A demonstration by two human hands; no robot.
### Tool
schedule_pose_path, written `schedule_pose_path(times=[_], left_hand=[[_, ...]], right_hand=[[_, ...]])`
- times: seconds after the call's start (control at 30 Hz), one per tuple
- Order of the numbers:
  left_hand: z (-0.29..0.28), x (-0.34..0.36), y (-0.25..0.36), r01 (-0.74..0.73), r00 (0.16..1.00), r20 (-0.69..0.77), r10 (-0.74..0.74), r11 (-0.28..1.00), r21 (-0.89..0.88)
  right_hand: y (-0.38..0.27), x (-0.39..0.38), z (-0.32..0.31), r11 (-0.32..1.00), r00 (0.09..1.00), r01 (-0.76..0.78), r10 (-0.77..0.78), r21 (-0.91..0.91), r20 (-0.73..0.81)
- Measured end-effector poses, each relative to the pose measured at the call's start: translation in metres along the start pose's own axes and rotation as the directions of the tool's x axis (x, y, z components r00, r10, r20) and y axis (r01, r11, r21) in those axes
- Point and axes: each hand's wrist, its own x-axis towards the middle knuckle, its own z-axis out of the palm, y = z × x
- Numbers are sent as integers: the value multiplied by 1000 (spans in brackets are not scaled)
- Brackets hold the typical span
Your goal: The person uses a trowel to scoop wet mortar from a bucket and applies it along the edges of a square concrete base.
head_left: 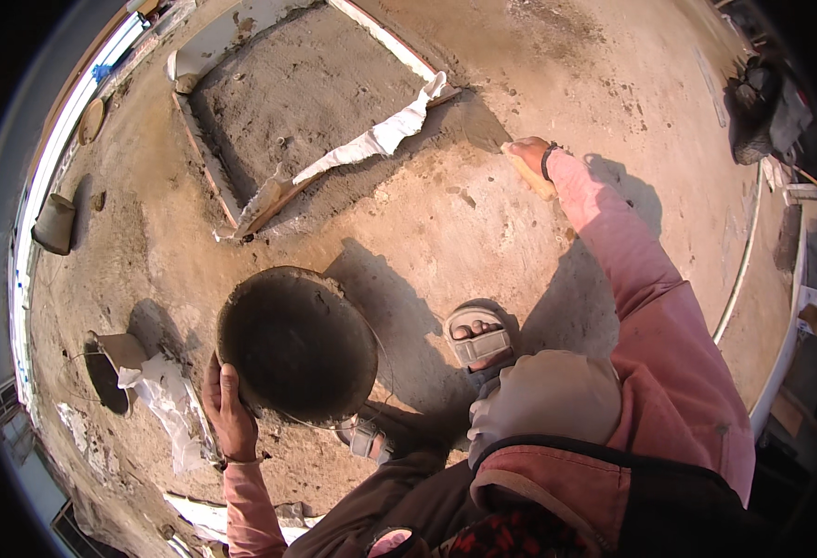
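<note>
We look down on a sunlit building site, apparently in the open air, where hard shadows fall across dusty, mortar-stained ground [427, 214]. At the top of our view, low boards form a four-sided frame [207, 167] draped with crumpled white sheeting [381, 138] and filled with a rough grey mix [306, 102] resembling wet mortar or sand. Nearer us, a dark, round mixing basin [297, 344], a tipped-over bucket [122, 351] and a second bucket [55, 223] farther left mark it as masonry ground. Torn white plastic [169, 405] litters the surface, and we see a dark bundle [752, 107] along the right edge.
</note>
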Motion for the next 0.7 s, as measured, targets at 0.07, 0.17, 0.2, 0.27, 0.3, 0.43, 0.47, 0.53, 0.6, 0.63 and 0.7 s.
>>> schedule_pose_path(times=[0.07,0.17,0.2,0.27,0.3,0.43,0.47,0.53,0.6,0.63,0.7], left_hand=[[-5,-3,-5,2,999,-35,-1,999,44],[3,-1,-4,10,1000,-21,-10,1000,-9],[4,-1,-2,23,1000,-5,-23,999,-33],[9,5,-4,23,1000,19,-21,997,-78],[9,6,-6,15,1000,14,-14,996,-84],[3,2,0,9,1000,22,-7,998,-59],[4,1,1,9,1000,9,-9,999,-33],[8,-1,3,17,1000,-21,-17,1000,22],[4,-4,-1,32,998,-49,-29,998,60],[2,-4,-3,37,997,-64,-33,997,74],[-2,-6,-4,3,999,-54,6,989,150]], right_hand=[[7,-18,19,998,999,20,-22,67,32],[10,-18,15,965,998,-60,63,254,-5],[14,-15,21,938,993,-78,102,337,-53],[16,-8,45,956,989,-66,100,285,-105],[20,0,67,975,989,-34,64,222,-130],[2,-34,141,980,984,177,-177,-90,1],[4,-33,138,952,968,251,-250,-175,27],[13,-30,121,858,919,394,-382,-331,103],[19,-18,78,768,900,429,-410,-476,151],[21,-13,51,730,917,385,-370,-564,146],[49,7,-6,725,924,322,-381,-609,34]])
